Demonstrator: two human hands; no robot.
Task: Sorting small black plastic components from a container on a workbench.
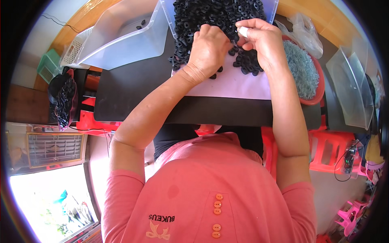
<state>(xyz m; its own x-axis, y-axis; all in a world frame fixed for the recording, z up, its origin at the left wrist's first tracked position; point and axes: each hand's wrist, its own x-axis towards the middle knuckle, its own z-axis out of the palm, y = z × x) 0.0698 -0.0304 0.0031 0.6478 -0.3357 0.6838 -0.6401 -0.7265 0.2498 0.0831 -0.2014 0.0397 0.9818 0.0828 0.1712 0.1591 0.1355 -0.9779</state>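
My left hand (pixel 209 50) hovers knuckles up at the front of a big heap of small black plastic parts (pixel 218 13). Its fingers curl downward, and whatever they may hold is hidden. To its right, my right hand (pixel 263 39) has thumb and index finger close together, with white tape (pixel 243 32) around one digit. A tiny light speck shows at those fingertips, too small to name. Below the hands, a smaller pile of black parts (pixel 247 62) lies on a pale pink sheet (pixel 228 88), with a few loose ones near my left wrist.
The heap spills from a clear plastic bin (pixel 272 12). Another translucent bin (pixel 133 45) at left holds two black pieces. A red basin (pixel 320 79) of small silvery-blue pieces (pixel 301 70) sits right of my forearm. Clear containers (pixel 349 88) and a plastic bag (pixel 307 36) stand further right.
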